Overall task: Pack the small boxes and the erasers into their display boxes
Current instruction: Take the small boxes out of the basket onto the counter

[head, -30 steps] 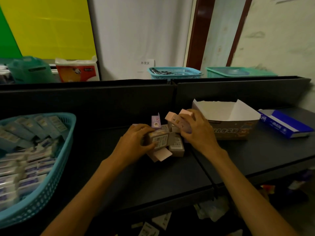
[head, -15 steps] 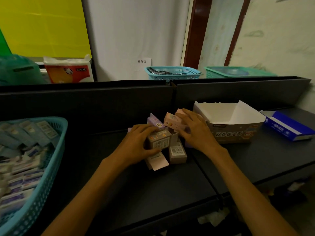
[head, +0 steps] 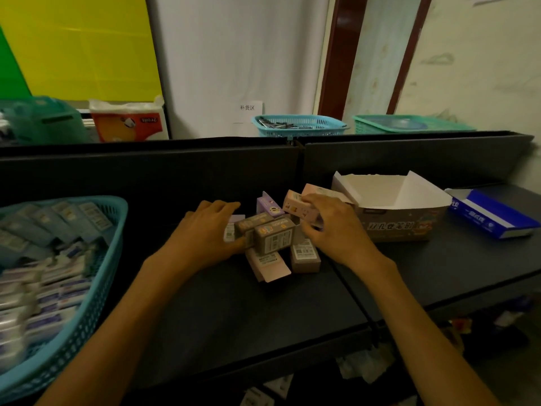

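A teal basket (head: 96, 291) full of blurred erasers (head: 44, 259) sits at the far left of a dark shelf (head: 234, 317). In the middle lies a pile of small boxes (head: 273, 238). The left hand (head: 202, 238) curls against the pile's left side, its fingers bent around a brown box (head: 270, 237) whose long side runs left to right. The right hand (head: 333, 230) grips a pink box (head: 301, 206) at the top of the pile, fingers curled over it; this box tilts down toward the right. Just beside that hand stands an open display box (head: 409, 227), white inside. A blue box (head: 494, 218) lies at the far right.
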A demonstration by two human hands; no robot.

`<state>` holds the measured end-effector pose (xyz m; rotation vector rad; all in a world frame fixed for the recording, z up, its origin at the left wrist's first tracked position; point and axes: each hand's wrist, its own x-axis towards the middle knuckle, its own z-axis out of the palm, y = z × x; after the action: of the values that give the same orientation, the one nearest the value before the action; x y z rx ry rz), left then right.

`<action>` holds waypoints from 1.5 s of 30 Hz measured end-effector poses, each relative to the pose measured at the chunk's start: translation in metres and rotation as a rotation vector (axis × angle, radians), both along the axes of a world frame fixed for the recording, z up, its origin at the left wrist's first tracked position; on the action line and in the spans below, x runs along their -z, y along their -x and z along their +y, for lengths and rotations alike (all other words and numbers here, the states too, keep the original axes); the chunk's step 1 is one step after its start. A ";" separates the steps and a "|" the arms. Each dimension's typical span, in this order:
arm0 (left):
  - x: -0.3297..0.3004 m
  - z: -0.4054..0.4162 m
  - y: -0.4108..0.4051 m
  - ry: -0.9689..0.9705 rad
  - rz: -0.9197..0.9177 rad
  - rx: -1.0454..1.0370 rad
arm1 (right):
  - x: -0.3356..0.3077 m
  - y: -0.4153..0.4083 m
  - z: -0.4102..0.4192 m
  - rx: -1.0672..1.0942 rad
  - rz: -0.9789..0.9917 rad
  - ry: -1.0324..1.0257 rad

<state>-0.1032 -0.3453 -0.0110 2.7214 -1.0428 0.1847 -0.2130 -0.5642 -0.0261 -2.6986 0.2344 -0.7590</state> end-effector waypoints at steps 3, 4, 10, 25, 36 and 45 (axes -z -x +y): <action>-0.001 0.015 0.006 -0.053 -0.028 -0.053 | 0.007 -0.002 0.017 -0.033 0.082 -0.012; -0.001 0.021 0.007 -0.064 -0.036 -0.064 | 0.010 -0.003 0.023 -0.051 0.090 -0.006; -0.008 0.075 0.006 -0.114 -0.097 -0.144 | 0.009 -0.016 0.064 -0.129 0.105 0.015; -0.021 0.260 -0.039 -0.137 -0.186 -0.302 | -0.010 -0.090 0.242 -0.321 0.094 0.127; -0.010 0.352 -0.111 -0.117 -0.125 -0.263 | -0.018 -0.150 0.337 -0.285 0.182 0.146; 0.002 0.354 -0.159 -0.049 -0.007 -0.172 | -0.018 -0.207 0.343 -0.229 0.379 0.269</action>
<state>0.0562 0.0087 -0.0133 2.8570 -0.8243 0.2000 -0.0063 -0.2211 -0.0080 -3.0384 -0.0990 -0.2205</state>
